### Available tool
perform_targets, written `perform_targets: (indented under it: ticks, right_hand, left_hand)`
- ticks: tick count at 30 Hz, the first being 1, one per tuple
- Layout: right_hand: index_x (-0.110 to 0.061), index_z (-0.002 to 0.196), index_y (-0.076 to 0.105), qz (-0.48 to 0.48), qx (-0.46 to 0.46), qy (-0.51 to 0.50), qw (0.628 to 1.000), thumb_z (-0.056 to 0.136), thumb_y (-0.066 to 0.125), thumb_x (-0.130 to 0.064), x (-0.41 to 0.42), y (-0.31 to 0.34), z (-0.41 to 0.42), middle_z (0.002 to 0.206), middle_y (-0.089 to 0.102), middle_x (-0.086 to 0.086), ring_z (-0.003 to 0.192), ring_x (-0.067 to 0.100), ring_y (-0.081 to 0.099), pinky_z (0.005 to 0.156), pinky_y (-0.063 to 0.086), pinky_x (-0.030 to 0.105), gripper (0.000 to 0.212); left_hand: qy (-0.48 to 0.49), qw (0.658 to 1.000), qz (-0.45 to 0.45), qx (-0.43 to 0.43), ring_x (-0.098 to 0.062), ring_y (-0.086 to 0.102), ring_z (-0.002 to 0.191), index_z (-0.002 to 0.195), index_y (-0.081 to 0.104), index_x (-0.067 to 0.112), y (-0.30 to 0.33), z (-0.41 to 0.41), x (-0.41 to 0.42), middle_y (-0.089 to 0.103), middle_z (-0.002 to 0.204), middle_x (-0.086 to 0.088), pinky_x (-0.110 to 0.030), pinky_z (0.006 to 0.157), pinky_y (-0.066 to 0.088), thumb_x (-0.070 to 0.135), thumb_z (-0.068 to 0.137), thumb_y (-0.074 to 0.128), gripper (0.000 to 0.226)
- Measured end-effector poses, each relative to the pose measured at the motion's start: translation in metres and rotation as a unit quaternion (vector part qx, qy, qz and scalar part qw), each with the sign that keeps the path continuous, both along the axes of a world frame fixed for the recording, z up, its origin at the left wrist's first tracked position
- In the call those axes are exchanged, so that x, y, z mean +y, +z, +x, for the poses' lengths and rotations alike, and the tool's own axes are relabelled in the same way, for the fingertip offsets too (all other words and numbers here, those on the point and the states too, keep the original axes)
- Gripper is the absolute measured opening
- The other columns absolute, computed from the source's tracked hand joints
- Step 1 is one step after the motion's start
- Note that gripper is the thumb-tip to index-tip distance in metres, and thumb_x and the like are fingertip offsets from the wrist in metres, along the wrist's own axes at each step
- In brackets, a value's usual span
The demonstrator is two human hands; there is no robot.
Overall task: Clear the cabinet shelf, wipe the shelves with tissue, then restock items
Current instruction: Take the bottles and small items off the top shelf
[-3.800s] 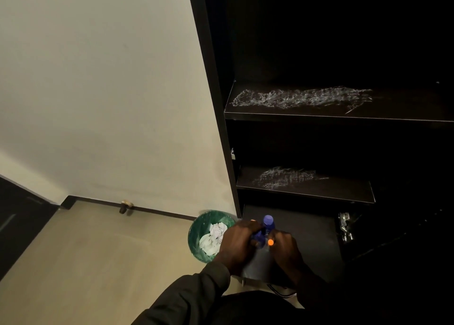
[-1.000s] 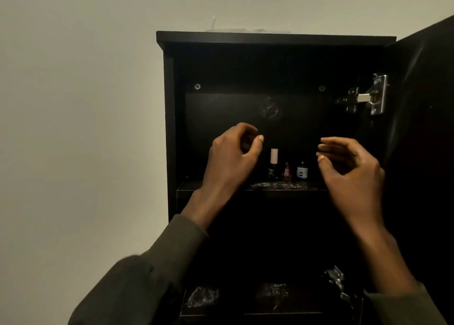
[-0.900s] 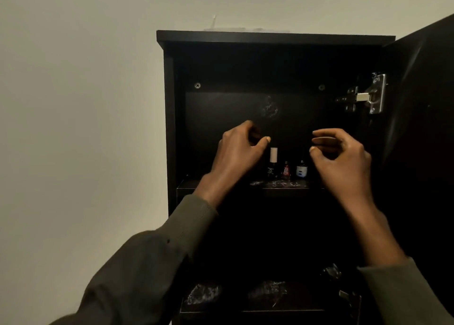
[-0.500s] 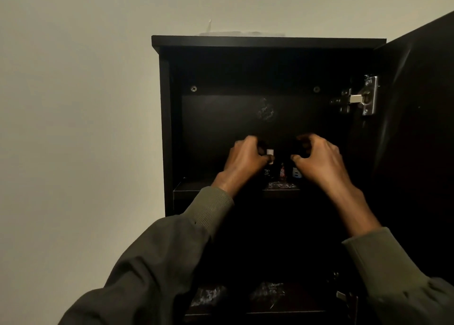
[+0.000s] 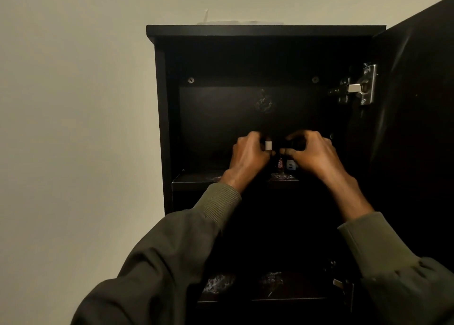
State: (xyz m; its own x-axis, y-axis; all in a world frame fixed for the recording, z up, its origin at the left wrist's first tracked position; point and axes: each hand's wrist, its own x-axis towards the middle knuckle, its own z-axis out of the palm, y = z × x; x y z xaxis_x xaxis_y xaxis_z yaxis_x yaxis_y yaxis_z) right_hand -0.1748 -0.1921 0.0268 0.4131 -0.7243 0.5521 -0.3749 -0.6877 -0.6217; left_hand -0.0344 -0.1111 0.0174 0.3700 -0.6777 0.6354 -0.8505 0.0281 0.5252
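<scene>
Looking up into the dark cabinet (image 5: 265, 30), I see both my hands raised over the upper shelf (image 5: 194, 180), its door (image 5: 417, 128) swung open on the right with a metal hinge (image 5: 356, 86) catching the light. My left hand (image 5: 248, 156) has its fingers curled round the white-capped bottle (image 5: 268, 145) — the pale cap shows between thumb and fingers, the body below is hidden in shadow behind the hand. My right hand (image 5: 314, 153) is curled just beside it, thumb and forefinger drawn together above the two other small bottles; something dark sits within the fingers, but I cannot tell whether it is a thing held or only shadow. The red-labelled bottle (image 5: 280, 164) stands on the shelf between my hands, and the bottle with the pale label (image 5: 290, 164) stands right beside it, partly covered by my right thumb. Pale smears mark the shelf surface under the bottles, and similar streaks show on the lower shelf (image 5: 270, 297) — that one is mostly hidden by my olive sleeves (image 5: 172, 263). A faint scuff shows on the back panel (image 5: 221, 118) above my hands. The cabinet stands against a plain pale wall (image 5: 73, 128), and something thin and light lies on its top.
</scene>
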Motion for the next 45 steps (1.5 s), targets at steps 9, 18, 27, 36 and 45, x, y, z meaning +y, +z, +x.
perform_targets:
  ticks: [9, 18, 27, 36, 45]
  right_hand:
    - [-0.027, 0.114, 0.065, 0.009, 0.019, 0.031, 0.999, 0.086, 0.072, -0.026, -0.006, 0.006, 0.009, 0.105, 0.061, -0.005, 0.072, -0.003, 0.048, 0.052, 0.037, 0.016, 0.029]
    - [-0.025, 0.100, 0.071, -0.026, 0.004, 0.066, 0.997, 0.078, 0.080, -0.028, 0.002, 0.004, 0.009, 0.091, 0.065, -0.007, 0.077, -0.003, 0.057, 0.053, 0.041, 0.014, 0.024]
    - [-0.026, 0.097, 0.073, -0.061, -0.059, 0.075, 0.994, 0.076, 0.081, -0.028, 0.028, -0.001, -0.008, 0.089, 0.072, -0.005, 0.082, 0.003, 0.068, 0.065, 0.052, 0.016, 0.023]
    - [-0.026, 0.113, 0.064, -0.082, -0.075, 0.140, 0.984, 0.087, 0.069, -0.035, 0.087, -0.031, -0.038, 0.105, 0.067, -0.009, 0.093, -0.002, 0.065, 0.077, 0.057, 0.021, 0.028]
    - [-0.026, 0.109, 0.066, -0.056, -0.030, 0.166, 0.984, 0.083, 0.074, -0.036, 0.107, -0.121, -0.041, 0.107, 0.068, -0.012, 0.099, -0.001, 0.064, 0.082, 0.057, 0.030, 0.029]
  left_hand:
    - [-0.003, 0.999, 0.018, 0.046, -0.020, 0.065, 0.105, 0.125, 0.061, 0.016, 0.001, 0.005, -0.006, 0.067, 0.117, -0.004, -0.040, 0.093, 0.057, 0.024, 0.089, 0.073, 0.039]
    - [-0.013, 0.997, 0.008, 0.076, -0.019, 0.065, 0.107, 0.126, 0.063, 0.020, 0.000, 0.003, 0.000, 0.068, 0.117, -0.004, -0.040, 0.094, 0.057, 0.017, 0.091, 0.070, 0.036]
    - [-0.051, 0.991, -0.098, 0.081, -0.012, 0.071, 0.092, 0.100, 0.069, 0.030, -0.004, -0.006, 0.030, 0.073, 0.091, 0.007, -0.038, 0.086, 0.060, 0.013, 0.085, 0.074, 0.023]
    - [-0.140, 0.977, -0.160, -0.005, -0.011, 0.064, 0.114, 0.126, 0.060, 0.003, -0.036, -0.023, 0.098, 0.064, 0.123, -0.005, -0.029, 0.093, 0.057, 0.010, 0.096, 0.061, 0.031]
    - [-0.104, 0.985, -0.133, 0.043, -0.010, 0.066, 0.106, 0.120, 0.060, 0.001, -0.145, -0.042, 0.144, 0.066, 0.113, -0.003, -0.027, 0.089, 0.056, 0.005, 0.094, 0.062, 0.027]
